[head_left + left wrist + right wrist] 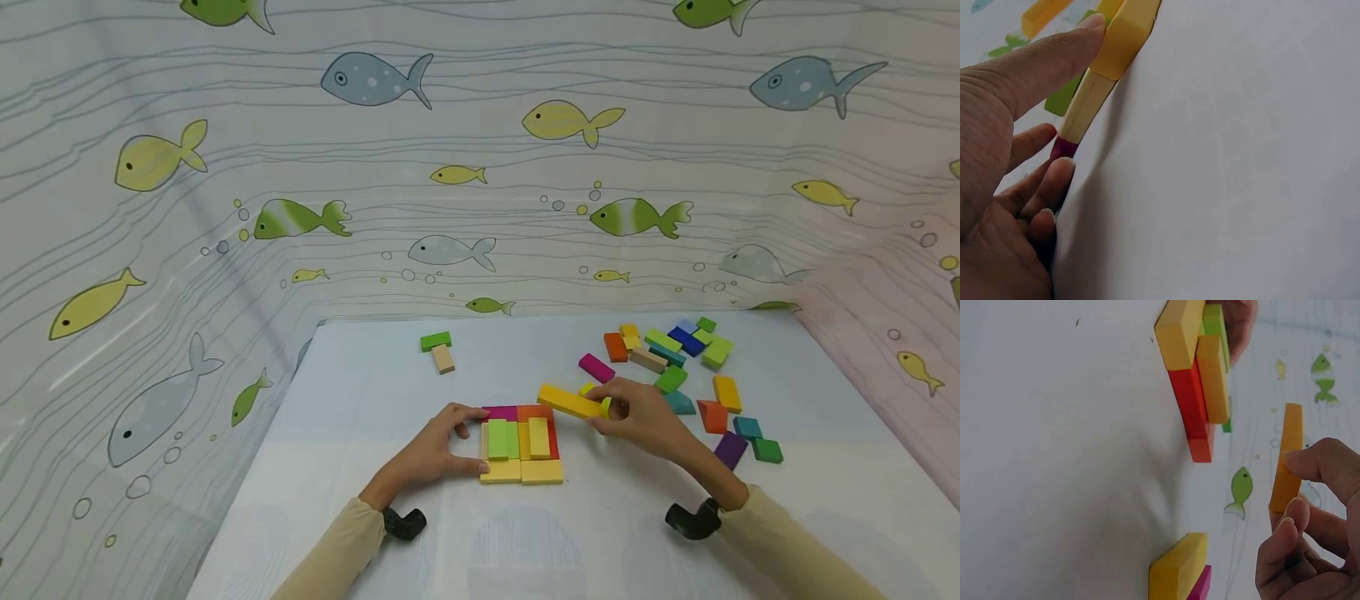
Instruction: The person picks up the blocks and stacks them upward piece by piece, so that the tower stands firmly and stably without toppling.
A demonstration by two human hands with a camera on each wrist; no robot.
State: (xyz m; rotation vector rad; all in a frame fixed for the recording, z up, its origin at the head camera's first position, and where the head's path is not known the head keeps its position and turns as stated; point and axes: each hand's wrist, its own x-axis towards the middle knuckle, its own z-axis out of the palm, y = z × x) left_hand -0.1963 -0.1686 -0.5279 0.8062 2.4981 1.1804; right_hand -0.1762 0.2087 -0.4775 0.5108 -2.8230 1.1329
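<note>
My right hand (pixel 648 421) pinches a long yellow-orange block (pixel 567 401) above the table, thumb on one face and fingertips on the other. The block slants beside a rectangular arrangement of blocks. My left hand (pixel 431 450) grips this arrangement's left side: the thumb is at a front yellow block (pixel 501 472), the fingers at a magenta block (pixel 501 412). Between them runs a beige block (pixel 1088 103). Orange (pixel 534 411) and red blocks (pixel 555 446) form the far right corner. Light green blocks (pixel 498 439) and a yellow block (pixel 538 437) stand inside.
Many loose coloured blocks lie at the right, among them a purple block (pixel 731 451) and an orange triangular block (pixel 712 417). A lone magenta block (pixel 596 367) lies beyond my right hand. Green (pixel 435 341) and beige blocks (pixel 443 359) lie at the back left. Fish-patterned sheeting (pixel 517 200) surrounds the table.
</note>
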